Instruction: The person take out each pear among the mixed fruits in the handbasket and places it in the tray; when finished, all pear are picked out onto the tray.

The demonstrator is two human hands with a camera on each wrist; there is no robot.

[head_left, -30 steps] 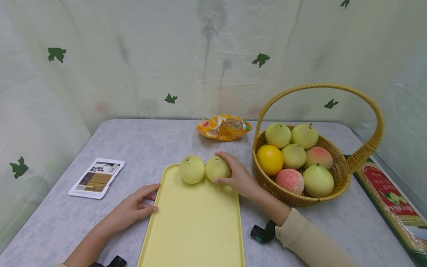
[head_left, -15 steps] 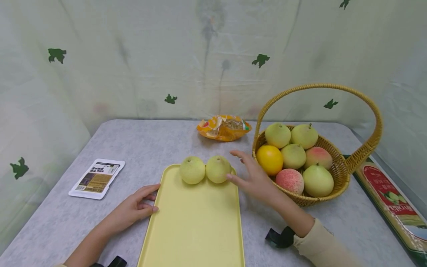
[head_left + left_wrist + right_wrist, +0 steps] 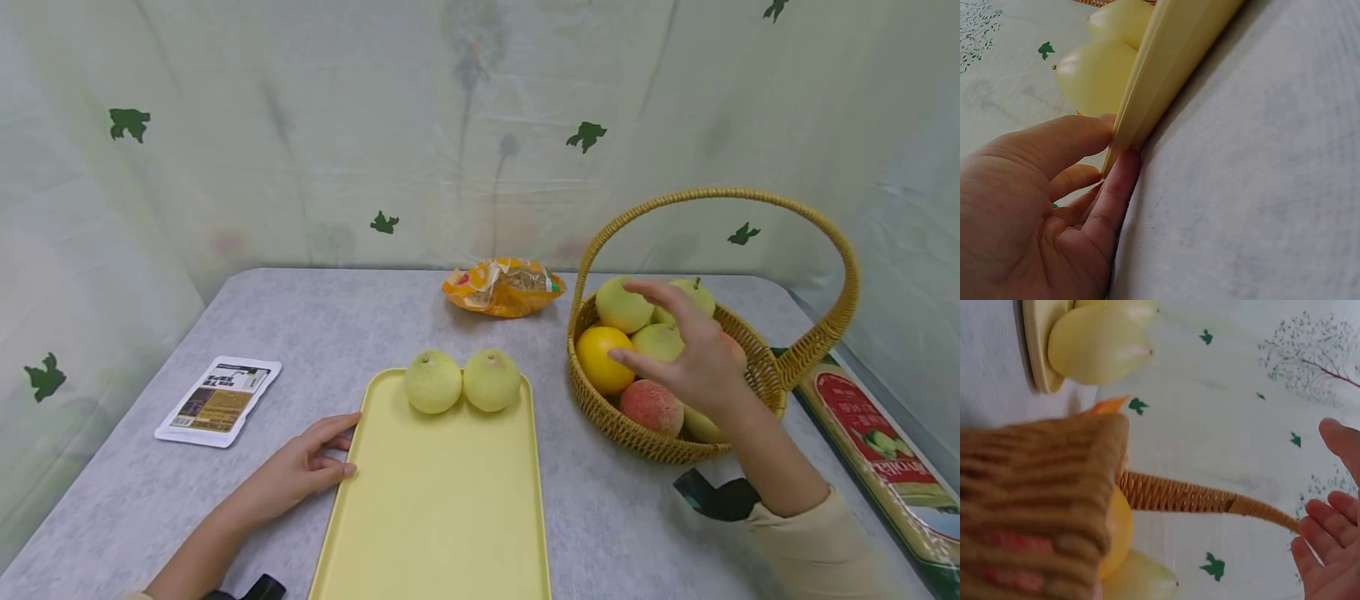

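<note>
My left hand holds the left rim of a yellow tray; in the left wrist view its thumb and a finger meet the tray's edge. Two yellow-green pears sit side by side at the tray's far end. Over a wicker basket hovers my right hand, thumb and fingers spread, with nothing in its grasp. Under it the basket bears more green pears, a yellow-orange fruit and pinkish-red peaches. Part of the fruit is hidden behind this hand.
The basket's tall handle arches above the fruit. An orange snack bag lies at the table's back. A white flat packet is on the left, and a red-and-green printed package along the right edge. A curtain hangs behind.
My right hand has let go of the right pear on the tray and moved right, over the basket. The left hand has stayed at the tray's rim.
</note>
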